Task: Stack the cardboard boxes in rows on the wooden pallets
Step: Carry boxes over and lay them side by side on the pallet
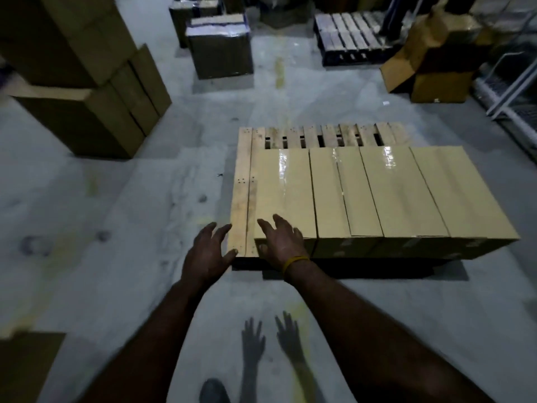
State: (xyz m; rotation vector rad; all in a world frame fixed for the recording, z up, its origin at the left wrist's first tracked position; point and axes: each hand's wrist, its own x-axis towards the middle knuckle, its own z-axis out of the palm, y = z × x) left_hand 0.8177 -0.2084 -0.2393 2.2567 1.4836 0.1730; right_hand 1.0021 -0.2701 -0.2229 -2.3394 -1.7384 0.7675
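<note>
A wooden pallet (242,193) lies on the concrete floor ahead of me. Several long tan cardboard boxes lie side by side on it in one row; the leftmost box (284,196) sits near the pallet's left edge, the rightmost box (459,196) overhangs the right side. My right hand (283,242), with a yellow band at the wrist, rests fingers spread on the near left corner of the leftmost box. My left hand (210,251) hovers open just left of it, at the pallet's near left corner, holding nothing.
A tall stack of cardboard boxes (78,77) stands at the left. Wrapped boxes (220,45) and a dark pallet (351,33) sit at the back. Open cartons (436,62) and a white metal rack (511,91) are at the right. A flat cardboard piece (26,365) lies lower left.
</note>
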